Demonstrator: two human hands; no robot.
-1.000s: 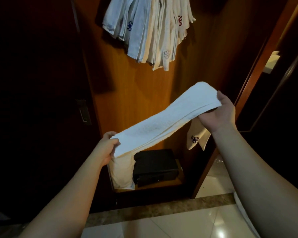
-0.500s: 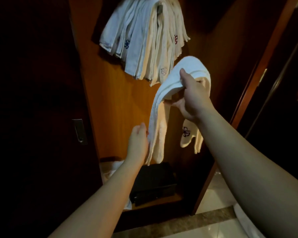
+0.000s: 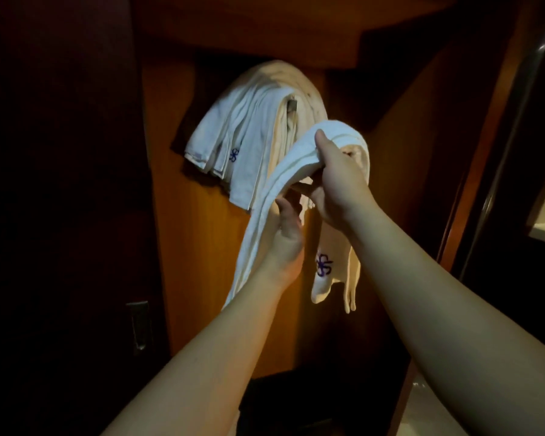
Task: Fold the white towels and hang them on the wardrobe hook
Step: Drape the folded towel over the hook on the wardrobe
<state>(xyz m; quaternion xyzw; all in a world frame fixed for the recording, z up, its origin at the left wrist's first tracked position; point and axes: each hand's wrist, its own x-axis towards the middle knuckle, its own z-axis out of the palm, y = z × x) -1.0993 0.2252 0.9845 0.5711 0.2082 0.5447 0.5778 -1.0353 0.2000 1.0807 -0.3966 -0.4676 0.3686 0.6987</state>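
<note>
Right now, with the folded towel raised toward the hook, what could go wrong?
1. The metal wardrobe hook is nearly buried under the stack of hung white towels; the new one may find little room and slide off.
2. The folded white towel is pinched only at its bend by the right hand; the left hand merely steadies the hanging layers, so the fold may splay.
3. Pushing in could dislodge the hung stack.

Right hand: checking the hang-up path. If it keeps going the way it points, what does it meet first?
Probably the hanging towels on the hook; the right hand carries its folded towel toward them, though depth is unclear.
</note>
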